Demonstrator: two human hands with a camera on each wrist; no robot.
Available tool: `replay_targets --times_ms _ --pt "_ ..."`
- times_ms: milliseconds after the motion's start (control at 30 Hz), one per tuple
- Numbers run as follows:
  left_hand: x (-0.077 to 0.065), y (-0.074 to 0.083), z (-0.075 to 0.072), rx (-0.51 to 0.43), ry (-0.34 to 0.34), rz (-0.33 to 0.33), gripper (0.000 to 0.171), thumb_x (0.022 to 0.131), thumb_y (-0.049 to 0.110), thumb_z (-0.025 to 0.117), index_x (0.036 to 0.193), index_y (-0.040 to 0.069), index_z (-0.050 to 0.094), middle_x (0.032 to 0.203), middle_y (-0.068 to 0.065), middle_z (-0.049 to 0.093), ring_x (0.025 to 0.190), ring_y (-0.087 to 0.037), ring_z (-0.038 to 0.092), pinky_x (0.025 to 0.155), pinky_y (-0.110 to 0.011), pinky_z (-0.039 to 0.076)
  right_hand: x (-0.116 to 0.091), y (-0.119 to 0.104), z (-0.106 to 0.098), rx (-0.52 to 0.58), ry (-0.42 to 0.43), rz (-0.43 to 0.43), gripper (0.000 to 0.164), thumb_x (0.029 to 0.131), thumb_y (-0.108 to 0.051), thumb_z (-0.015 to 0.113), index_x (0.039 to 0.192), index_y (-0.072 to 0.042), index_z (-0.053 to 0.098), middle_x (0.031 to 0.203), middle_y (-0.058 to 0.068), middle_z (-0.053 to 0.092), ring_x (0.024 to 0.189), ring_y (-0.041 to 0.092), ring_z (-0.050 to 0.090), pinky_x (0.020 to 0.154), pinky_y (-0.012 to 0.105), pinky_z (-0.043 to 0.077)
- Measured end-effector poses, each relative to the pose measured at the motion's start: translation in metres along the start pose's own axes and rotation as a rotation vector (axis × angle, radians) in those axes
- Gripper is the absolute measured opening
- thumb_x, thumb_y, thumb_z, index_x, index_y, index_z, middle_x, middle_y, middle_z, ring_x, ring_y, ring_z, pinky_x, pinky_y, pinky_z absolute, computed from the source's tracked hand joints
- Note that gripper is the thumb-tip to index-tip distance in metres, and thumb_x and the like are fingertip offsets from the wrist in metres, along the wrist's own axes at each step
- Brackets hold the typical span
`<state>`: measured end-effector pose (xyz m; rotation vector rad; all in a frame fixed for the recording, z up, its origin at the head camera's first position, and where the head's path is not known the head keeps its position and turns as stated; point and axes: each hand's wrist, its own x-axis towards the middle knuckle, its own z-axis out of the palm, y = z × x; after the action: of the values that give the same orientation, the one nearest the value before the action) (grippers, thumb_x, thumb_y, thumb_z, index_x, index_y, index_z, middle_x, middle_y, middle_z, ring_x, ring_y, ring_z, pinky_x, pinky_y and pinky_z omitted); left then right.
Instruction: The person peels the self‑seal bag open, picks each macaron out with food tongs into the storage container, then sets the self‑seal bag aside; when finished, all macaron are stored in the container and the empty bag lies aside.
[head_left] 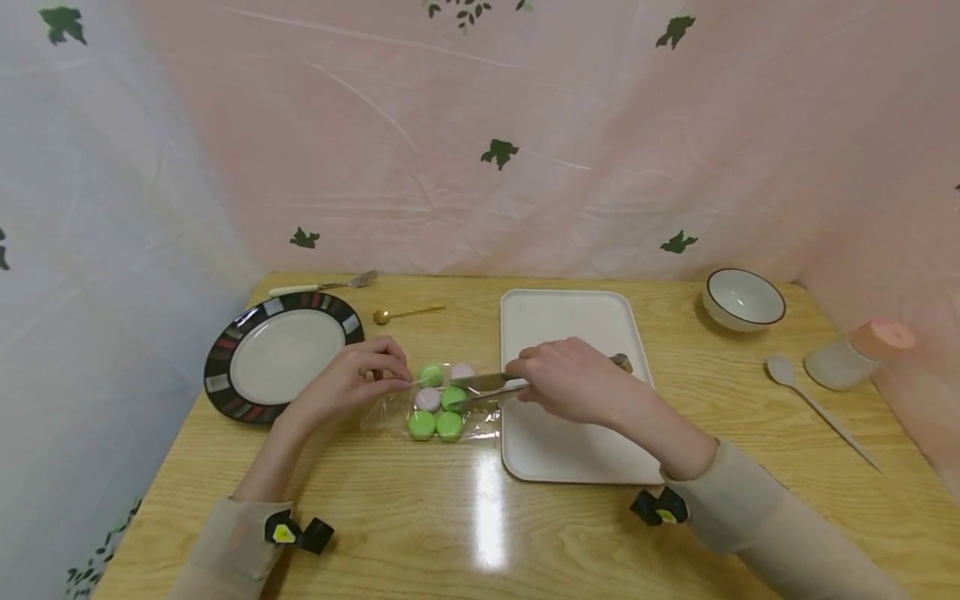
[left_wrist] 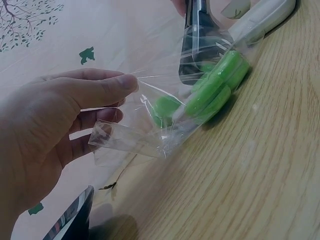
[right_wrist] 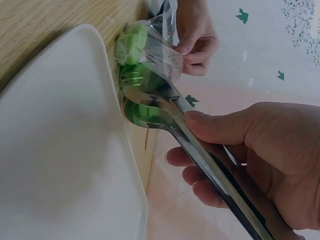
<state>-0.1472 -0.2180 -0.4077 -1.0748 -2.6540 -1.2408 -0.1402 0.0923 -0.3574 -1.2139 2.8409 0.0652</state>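
Note:
Green and pale pink macarons (head_left: 422,426) lie in a clear plastic bag (head_left: 480,427) between the plate and the tray. My left hand (head_left: 360,375) pinches the bag's edge between thumb and fingers, lifting that side, as the left wrist view shows. Metal tongs (right_wrist: 200,157) are gripped in my right hand (head_left: 566,379), above the left edge of the white tray (head_left: 570,458). Their two arms are spread apart, and the tips reach in among the macarons at the bag's right side. In the right wrist view the tong ends overlap the green macarons (right_wrist: 132,42).
A dark-rimmed plate (head_left: 281,354) stands at left, with a fork (head_left: 322,285) and a small gold spoon (head_left: 405,313) behind it. On the right are a white bowl (head_left: 742,300), a pink-lidded jar (head_left: 843,362) and a long grey spoon (head_left: 825,412).

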Motion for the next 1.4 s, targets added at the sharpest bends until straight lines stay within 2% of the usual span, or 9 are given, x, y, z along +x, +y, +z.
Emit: replay_targets --times_ms 300,533,800,1067,1167,1400 --pt "0.0002 0.0007 -0.0004 -0.002 0.002 -0.013 0.012 0.082 0.004 0.071 0.083 0.016 0.073 0.089 -0.003 0.061 0.079 -0.014 0.055 0.065 -0.033 0.046 0.0007 0.0030 0.0027 -0.001 0.011 -0.019 0.014 0.082 -0.030 0.073 0.094 -0.023 0.069 0.076 -0.012 0.062 0.061 0.004 0.050 0.052 0.023 0.041" --pt "0.0016 -0.0005 0.0007 -0.001 -0.001 -0.007 0.005 0.082 0.004 0.070 0.084 0.008 0.073 0.089 -0.004 0.061 0.078 -0.015 0.055 0.064 -0.033 0.045 -0.0021 0.0048 -0.0002 -0.005 0.017 -0.021 0.014 0.082 -0.030 0.073 0.093 -0.022 0.068 0.073 -0.012 0.060 0.059 0.005 0.048 0.051 0.024 0.040" --pt "0.0011 -0.0009 0.0011 0.002 -0.003 -0.025 0.012 0.082 0.004 0.071 0.083 0.016 0.072 0.089 -0.003 0.061 0.077 -0.013 0.054 0.063 -0.032 0.045 -0.0018 0.0049 -0.0018 0.000 0.003 -0.020 0.016 0.082 -0.030 0.073 0.095 -0.021 0.069 0.073 -0.011 0.059 0.058 0.006 0.047 0.050 0.024 0.039" --pt "0.0014 -0.0010 0.0013 -0.007 -0.008 -0.021 0.007 0.082 0.004 0.071 0.082 0.011 0.073 0.089 -0.003 0.061 0.079 -0.013 0.055 0.065 -0.034 0.046 0.0015 -0.0008 -0.0025 -0.022 -0.034 -0.003 0.019 0.083 -0.030 0.072 0.098 -0.019 0.069 0.076 -0.009 0.062 0.061 0.006 0.051 0.052 0.024 0.042" --pt "0.0015 -0.0016 0.0018 -0.005 -0.012 -0.022 0.006 0.082 0.005 0.071 0.082 0.011 0.073 0.089 -0.002 0.061 0.079 -0.013 0.054 0.065 -0.031 0.045 0.0019 -0.0019 -0.0035 -0.027 -0.048 0.006 0.019 0.084 -0.031 0.071 0.098 -0.020 0.069 0.076 -0.010 0.061 0.059 0.006 0.049 0.052 0.024 0.040" --pt "0.0005 -0.0014 0.0014 -0.010 -0.009 -0.023 0.005 0.082 0.005 0.071 0.083 0.010 0.073 0.089 -0.002 0.061 0.079 -0.012 0.054 0.066 -0.032 0.046 0.0005 -0.0009 -0.0066 -0.028 -0.037 -0.001 0.018 0.083 -0.032 0.072 0.097 -0.021 0.070 0.074 -0.011 0.060 0.058 0.006 0.047 0.051 0.023 0.039"
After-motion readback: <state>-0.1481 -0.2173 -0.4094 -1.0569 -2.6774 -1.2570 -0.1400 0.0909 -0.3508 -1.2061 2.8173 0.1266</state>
